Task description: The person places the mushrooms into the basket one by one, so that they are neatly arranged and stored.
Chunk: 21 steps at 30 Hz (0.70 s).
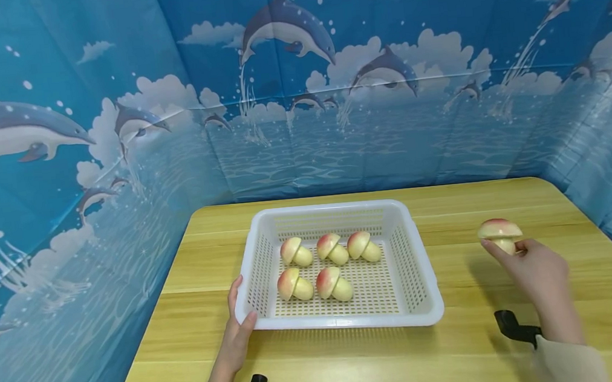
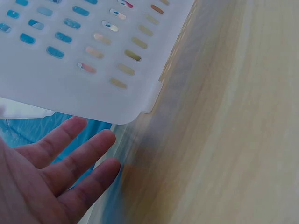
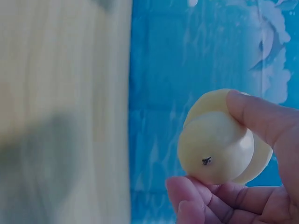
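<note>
A toy mushroom (image 1: 499,230) with a red-tinted cream cap stays upright above the right of the table, its stem pinched between the thumb and fingers of my right hand (image 1: 536,265). The right wrist view shows the mushroom's rounded stem end (image 3: 217,149), bearing a small dark mark. At the front left corner of a white plastic basket (image 1: 345,322) is my left hand (image 1: 235,337), thumb at the rim. Its fingers (image 2: 79,161) are spread and fairly straight beside the basket's corner in the left wrist view. Several similar mushrooms (image 1: 334,284) lie in the basket in two rows.
The basket stands on a yellow wood-grain table (image 1: 354,369). A blue dolphin-print curtain (image 1: 303,155) rises behind the table and along both sides. Each wrist carries a black strap-mounted device (image 1: 516,327).
</note>
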Tool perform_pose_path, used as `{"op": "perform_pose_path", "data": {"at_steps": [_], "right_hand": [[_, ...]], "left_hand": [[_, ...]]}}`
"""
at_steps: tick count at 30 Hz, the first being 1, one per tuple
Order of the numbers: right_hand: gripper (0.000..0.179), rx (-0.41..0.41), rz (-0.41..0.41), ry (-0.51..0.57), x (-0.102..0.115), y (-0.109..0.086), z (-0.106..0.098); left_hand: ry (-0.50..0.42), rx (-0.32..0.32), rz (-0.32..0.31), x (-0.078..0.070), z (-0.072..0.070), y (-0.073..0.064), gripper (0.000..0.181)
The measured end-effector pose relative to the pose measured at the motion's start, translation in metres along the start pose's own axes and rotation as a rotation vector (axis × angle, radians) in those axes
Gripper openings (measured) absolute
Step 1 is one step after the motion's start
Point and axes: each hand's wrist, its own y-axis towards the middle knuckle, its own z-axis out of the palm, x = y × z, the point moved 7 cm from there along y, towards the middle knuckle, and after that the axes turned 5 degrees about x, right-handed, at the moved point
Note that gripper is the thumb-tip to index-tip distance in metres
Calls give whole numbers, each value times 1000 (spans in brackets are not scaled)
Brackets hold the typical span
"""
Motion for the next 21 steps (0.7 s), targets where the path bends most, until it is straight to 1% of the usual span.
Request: {"op": "perform_pose_path", "data": {"at_steps": [2,5,12,21], "right_hand": [[76,-9,-27,11,11,1,-1],[77,0,-48,39,25,3,-2],[63,8,-149,93,59,6,-2],[68,97,-259,151,97,7,9]], "left_hand": [[1,2,4,-1,0,0,69],[1,7,8,-3,0,0,69],[-7,19,9,-4,1,0,69],[6,16,11,-3,1,0,68]]}}
